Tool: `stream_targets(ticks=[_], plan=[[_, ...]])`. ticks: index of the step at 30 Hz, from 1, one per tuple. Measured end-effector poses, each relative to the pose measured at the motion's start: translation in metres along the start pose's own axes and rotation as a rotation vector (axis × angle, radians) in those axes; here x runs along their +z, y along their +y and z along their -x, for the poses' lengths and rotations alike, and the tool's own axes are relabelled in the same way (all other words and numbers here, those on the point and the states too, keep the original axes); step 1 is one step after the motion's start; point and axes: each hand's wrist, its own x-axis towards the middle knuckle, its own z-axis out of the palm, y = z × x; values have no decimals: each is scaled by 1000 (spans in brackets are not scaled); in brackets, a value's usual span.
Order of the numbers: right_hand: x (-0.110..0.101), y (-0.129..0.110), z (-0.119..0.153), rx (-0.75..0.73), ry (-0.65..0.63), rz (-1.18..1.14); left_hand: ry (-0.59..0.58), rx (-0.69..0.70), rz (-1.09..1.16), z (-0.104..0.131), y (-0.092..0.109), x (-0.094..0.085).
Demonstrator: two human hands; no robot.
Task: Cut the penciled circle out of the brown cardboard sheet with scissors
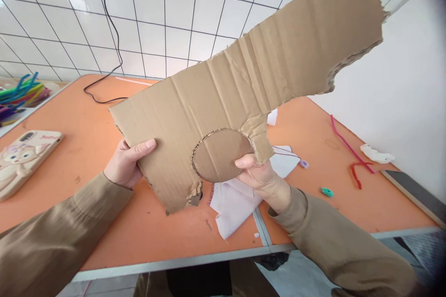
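A long, torn-edged sheet of brown cardboard is held up at a slant above the orange table. My left hand is closed on its lower left edge, thumb on the front face. A round cardboard disc sits in a curved cut at the sheet's lower edge. My right hand pinches the disc's right side, thumb in front and the other fingers hidden behind, next to a torn flap of the sheet. Below the cardboard lies a white cloth with a dark red stitched edge, partly covered.
The orange table also bears a phone in a decorated case, pipe cleaners at far left, a black cable, a pink strip, a red piece and a teal bobbin-like piece. A tiled wall stands behind.
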Motion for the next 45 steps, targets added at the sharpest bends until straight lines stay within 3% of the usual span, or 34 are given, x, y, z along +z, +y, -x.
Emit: stream_targets(ticks=[11,16,21,26,28,33,36,40,43,45], plan=[[-2,2,0,-18,-21,-1,22,-1,2,2,-1,2],[0,2,0,-22,33,-45,41,-8,5,2,0,3],[5,3,-2,-45,178,-70,113,-58,18,-2,0,4],[7,2,-5,-89,227,-90,28,-116,51,-2,3,1],[7,1,-4,-98,232,-86,8,-103,55,-3,7,1],[7,1,-1,-72,199,-59,25,76,76,-13,26,-6],[5,-1,-1,-82,186,-5,35,5,-18,-23,44,-23],[1,-8,2,-40,110,91,-174,-217,-222,-33,54,-45],[0,-14,6,15,44,167,-383,-384,-363,-30,46,-45],[0,-17,9,32,25,140,-443,-512,-339,-25,38,-39]])
